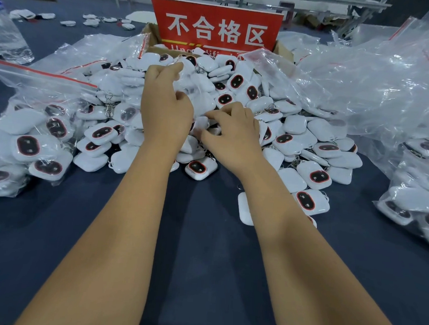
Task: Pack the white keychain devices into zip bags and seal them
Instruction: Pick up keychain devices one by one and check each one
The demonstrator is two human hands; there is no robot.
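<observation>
A dark blue table (204,237) carries a heap of white keychain devices (313,177). Filled zip bags (34,141) lie left (empty ones (378,89) right).

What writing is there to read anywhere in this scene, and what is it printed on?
"不合格区": large white characters on the red rectangular sign standing behind the pile of white keychain devices.
A smaller white line under the yellow stripe on that sign: partly hidden by clear plastic zip bags; only fragments show, not readable.
Dark oval panels on the devices: small marks, too blurred to read.
No other text is legible.
</observation>
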